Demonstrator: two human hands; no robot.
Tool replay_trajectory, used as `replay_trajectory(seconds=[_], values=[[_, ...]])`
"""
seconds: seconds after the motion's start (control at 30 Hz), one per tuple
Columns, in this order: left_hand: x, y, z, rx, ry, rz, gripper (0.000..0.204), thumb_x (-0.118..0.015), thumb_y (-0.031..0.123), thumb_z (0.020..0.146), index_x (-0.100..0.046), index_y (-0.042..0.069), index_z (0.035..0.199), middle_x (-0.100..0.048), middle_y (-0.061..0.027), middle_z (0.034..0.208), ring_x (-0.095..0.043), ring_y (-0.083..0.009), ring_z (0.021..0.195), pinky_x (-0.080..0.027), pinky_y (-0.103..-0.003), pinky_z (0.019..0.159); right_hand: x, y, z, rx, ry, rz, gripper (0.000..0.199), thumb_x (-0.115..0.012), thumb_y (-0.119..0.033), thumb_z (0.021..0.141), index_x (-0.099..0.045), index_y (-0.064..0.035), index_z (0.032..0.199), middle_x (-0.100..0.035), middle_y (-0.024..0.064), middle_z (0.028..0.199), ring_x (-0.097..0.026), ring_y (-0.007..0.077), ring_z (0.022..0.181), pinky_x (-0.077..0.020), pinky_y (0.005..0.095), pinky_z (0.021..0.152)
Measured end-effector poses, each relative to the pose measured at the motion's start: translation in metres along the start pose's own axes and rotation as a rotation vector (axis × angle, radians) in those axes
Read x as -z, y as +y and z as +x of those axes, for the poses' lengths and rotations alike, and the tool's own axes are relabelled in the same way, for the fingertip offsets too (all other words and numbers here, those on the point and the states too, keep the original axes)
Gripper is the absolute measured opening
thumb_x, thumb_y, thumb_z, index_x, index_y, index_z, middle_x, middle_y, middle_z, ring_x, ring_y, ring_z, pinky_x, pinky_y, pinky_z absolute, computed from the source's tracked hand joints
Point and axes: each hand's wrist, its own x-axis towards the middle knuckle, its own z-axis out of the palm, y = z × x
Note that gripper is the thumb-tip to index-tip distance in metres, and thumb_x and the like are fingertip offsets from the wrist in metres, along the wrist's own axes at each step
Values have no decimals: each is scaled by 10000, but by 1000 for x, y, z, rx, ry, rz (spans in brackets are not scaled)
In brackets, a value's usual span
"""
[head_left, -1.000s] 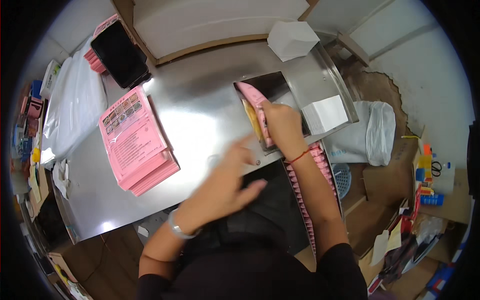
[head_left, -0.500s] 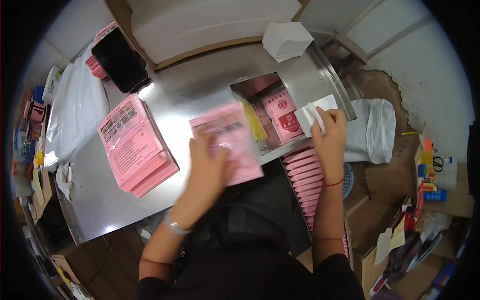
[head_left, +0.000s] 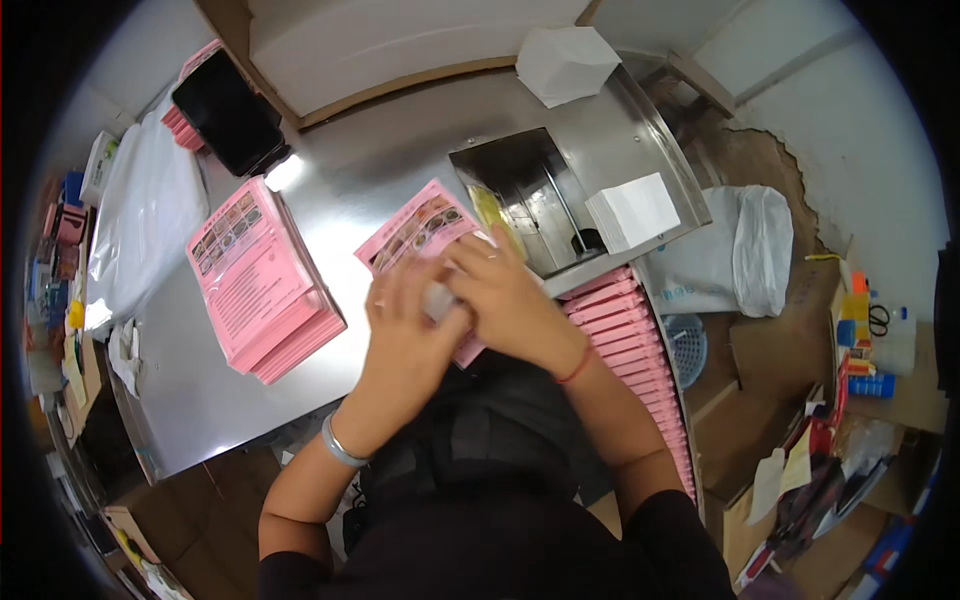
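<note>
Both hands together at the near edge of the desk (head_left: 400, 160), left hand (head_left: 405, 335) beside right hand (head_left: 515, 300), on a leaflet (head_left: 415, 230). Left of them, a stack of leaflets (head_left: 260, 280); farther left, a plastic bag (head_left: 140, 225). Behind the stack, a tablet (head_left: 228, 112). Right of the hands, an open metal box (head_left: 525, 205); below it, a row of packets (head_left: 630, 330).

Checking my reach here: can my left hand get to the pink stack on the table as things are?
Probably yes. The pink stack lies in the open on the steel table, to the left of the left hand, with bare table between them. That hand is busy on a pink packet, though.
</note>
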Motion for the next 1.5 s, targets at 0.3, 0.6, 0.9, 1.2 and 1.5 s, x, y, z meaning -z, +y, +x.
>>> replay_trajectory(seconds=[0.3, 0.6, 0.9, 1.2, 1.5], values=[[4, -10, 60, 74, -232, 160, 617, -774, 570, 655, -645, 99, 1033, -430, -297, 1436, -434, -435, 1262, -356, -611, 971, 47, 60, -23, -404, 281, -548, 226, -627, -38, 864, -672, 57, 1064, -589, 156, 1021, -542, 336, 939, -466, 430, 835], [3, 1, 6, 3, -73, -142, 577, -715, 194, 706, -579, 46, 1247, -485, -232, 1397, -572, -294, 873, -451, -399, 776, 82, 76, -36, -225, 204, -475, 331, -649, -43, 803, -679, -26, 1133, -626, 162, 1140, -562, 317, 1050, -457, 425, 899], [-8, 5, 40, -115, -69, -451, 636, -737, 9, 721, -549, 83, 1324, -396, -237, 1459, -621, -371, 998, -532, -405, 894, 12, 18, 14, -52, -210, -137, 223, -580, -117, 849, -663, -68, 1050, -637, 165, 1025, -618, 351, 950, -409, 543, 1012], [56, -105, -46, 540, 359, 273, 330, -631, 186, 930, -517, 8, 1184, -536, -171, 1150, -528, -315, 1034, -413, -411, 907, 49, 43, -7, -355, 491, -299, 175, -679, -125, 853, -693, -12, 985, -637, 140, 843, -625, 327, 819, -505, 420, 733], [21, -50, 0, 415, 230, -326, 359, -770, 269, 784, -576, 33, 972, -544, -233, 1070, -545, -389, 974, -466, -499, 824, 53, 68, -34, -446, 208, -395, 277, -677, -29, 804, -688, 24, 1076, -569, 155, 1074, -532, 326, 967, -474, 414, 852]])
